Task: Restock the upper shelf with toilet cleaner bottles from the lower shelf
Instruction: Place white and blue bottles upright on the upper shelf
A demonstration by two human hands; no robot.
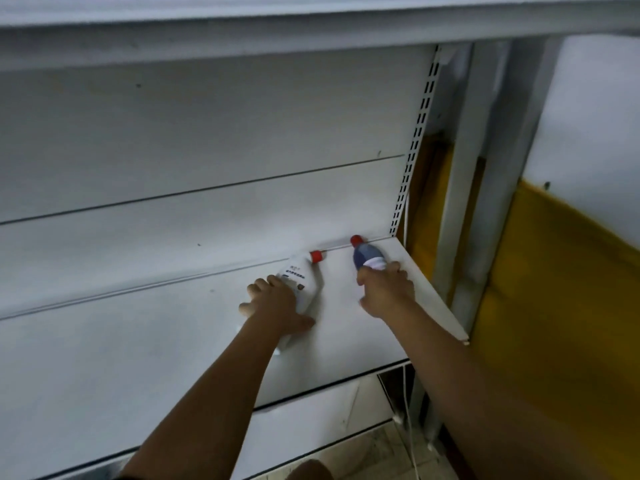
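Note:
A white toilet cleaner bottle (pixel 300 278) with a red cap leans toward the back panel over the white upper shelf (pixel 173 341); my left hand (pixel 277 304) is wrapped around its body. To its right, a dark blue bottle (pixel 367 255) with a red cap and white band stands near the shelf's back right corner, gripped low by my right hand (pixel 388 291). Both bottles' lower parts are hidden by my fingers.
The shelf's white back panel (pixel 207 150) and a slotted upright (pixel 417 140) stand behind. Another shelf (pixel 242 26) hangs overhead. A lower shelf (pixel 311 420) shows below. A yellow wall strip (pixel 540 289) and white cord (pixel 407 410) lie to the right.

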